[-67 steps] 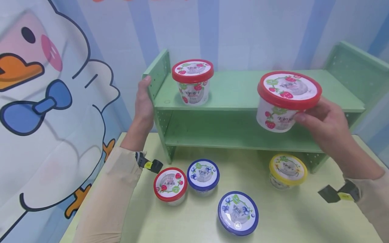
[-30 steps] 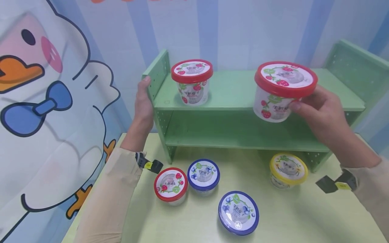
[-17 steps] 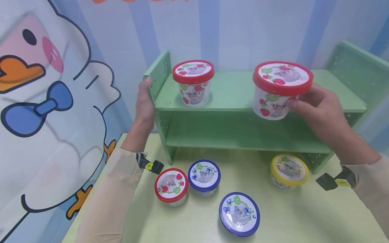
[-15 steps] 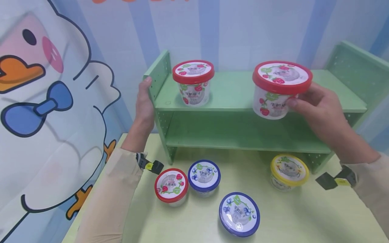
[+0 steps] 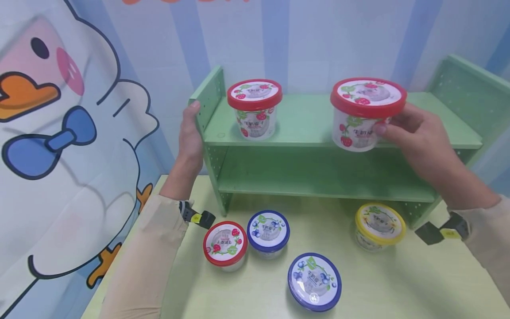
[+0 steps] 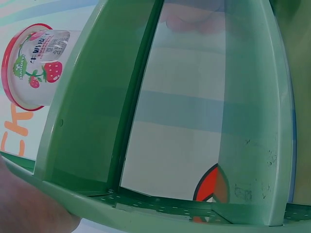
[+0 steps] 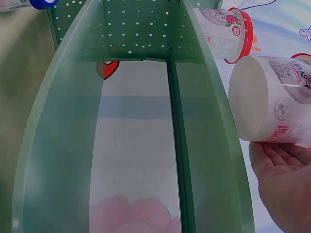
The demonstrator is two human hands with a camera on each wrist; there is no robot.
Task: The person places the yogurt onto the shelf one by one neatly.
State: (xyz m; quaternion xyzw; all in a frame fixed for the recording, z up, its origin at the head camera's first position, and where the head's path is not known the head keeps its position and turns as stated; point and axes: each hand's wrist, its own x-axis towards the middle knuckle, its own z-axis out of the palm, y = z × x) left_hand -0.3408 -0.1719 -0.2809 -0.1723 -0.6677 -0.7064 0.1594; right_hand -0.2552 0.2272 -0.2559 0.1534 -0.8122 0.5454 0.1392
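Note:
My right hand (image 5: 424,137) holds a red-lidded tub (image 5: 354,130) with a strawberry print, thumb at the front and fingers behind. The tub is upright, in front of the right half of the green shelf unit's (image 5: 307,117) top board, and overlaps its front edge in the head view. In the right wrist view the tub's white base (image 7: 248,99) shows beside the board's edge. My left hand (image 5: 189,139) rests along the outside of the unit's left side panel, thumb by its front edge, other fingers mostly hidden. A similar strawberry tub (image 5: 255,115) stands upright at the top board's left end.
On the pale table (image 5: 239,292) stand another red-lidded tub (image 5: 225,246), a blue-lidded tub (image 5: 268,235) beside it, a second blue-lidded tub (image 5: 314,283) nearer, and a yellow-lidded tub (image 5: 380,226) at right. A printed cartoon-duck wall covering (image 5: 71,204) hangs at the left.
My right hand has raised the strawberry tub and shifted it slightly left, up to the level of the top board. The left hand keeps its place on the panel.

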